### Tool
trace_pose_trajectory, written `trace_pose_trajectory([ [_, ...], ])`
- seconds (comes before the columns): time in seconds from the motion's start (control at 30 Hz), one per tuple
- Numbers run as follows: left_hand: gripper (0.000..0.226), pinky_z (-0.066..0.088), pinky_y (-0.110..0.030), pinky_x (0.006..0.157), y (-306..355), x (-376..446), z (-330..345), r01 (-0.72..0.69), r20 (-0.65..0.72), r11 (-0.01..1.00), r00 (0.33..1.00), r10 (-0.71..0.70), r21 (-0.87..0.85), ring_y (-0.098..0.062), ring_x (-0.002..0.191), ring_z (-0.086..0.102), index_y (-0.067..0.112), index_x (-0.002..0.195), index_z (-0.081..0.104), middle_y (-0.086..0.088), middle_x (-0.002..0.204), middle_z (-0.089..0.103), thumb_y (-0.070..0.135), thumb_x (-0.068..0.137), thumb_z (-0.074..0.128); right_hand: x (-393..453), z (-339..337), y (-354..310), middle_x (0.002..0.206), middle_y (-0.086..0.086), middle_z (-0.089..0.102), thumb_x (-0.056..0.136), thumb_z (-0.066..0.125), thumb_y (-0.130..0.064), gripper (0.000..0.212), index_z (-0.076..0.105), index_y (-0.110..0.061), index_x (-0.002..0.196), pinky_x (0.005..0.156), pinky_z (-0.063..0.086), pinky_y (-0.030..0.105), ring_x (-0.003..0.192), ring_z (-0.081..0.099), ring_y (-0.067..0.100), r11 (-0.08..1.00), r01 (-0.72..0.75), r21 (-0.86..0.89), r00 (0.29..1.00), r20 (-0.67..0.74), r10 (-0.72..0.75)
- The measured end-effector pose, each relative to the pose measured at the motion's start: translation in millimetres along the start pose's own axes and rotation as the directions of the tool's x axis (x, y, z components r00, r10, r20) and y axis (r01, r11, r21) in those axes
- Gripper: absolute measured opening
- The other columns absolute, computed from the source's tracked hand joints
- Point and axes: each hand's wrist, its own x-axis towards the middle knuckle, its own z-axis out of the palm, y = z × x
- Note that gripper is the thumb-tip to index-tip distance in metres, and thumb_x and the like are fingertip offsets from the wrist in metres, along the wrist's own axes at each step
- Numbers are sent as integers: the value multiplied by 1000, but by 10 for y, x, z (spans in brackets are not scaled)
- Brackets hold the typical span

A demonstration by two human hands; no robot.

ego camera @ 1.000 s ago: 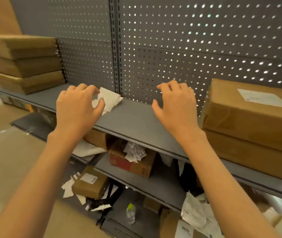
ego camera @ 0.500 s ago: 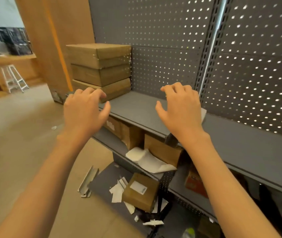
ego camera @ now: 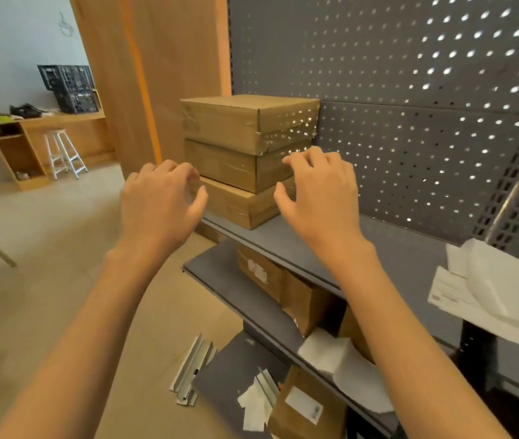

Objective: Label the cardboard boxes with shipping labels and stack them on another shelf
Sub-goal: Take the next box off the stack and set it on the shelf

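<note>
Reaching toward the stack of three boxes (ego camera: 248,156) on the far-left shelf (ego camera: 315,245), left hand (ego camera: 160,204) and right hand (ego camera: 321,198) hover empty, fingers loosely curled (uneven grip could topple the stack).

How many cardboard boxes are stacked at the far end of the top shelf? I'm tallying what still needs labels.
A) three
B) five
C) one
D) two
A: the stack of cardboard boxes on the top shelf shows three layers, one on another, the bottom box sticking out a little towards the camera. The left hand and right hand hover in front of it, holding nothing.
</note>
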Motion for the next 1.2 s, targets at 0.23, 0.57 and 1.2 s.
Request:
trace_pose_trajectory([
  [0.23,25,43,-39,72,-687,643,590,-27,-61,1000,998,27,1,-35,87,59,13,100,67,-11,95,68,31,87,57,748,741,-293,106,11,61,87,55,-28,31,62,-10,112,89,39,40,100,55,31,1000,13,-29,998,-54,-14],
  [0.57,27,42,-40,71,-1392,1418,1396,-126,-73,982,990,117,-139,-34,89,58,12,102,66,-11,97,67,32,89,53,1437,1443,-618,107,14,61,80,60,-24,31,64,-7,105,85,42,41,102,54,34,989,-96,-115,965,-253,65],
  [1.2,57,41,-25,91,-1903,2513,2351,449,461,216,887,3,-867,-11,107,51,15,126,52,3,117,54,48,82,62,1825,1679,-865,128,-8,45,83,63,-46,61,43,-23,135,102,38,30,120,41,8,520,-645,560,432,-293,853],
])
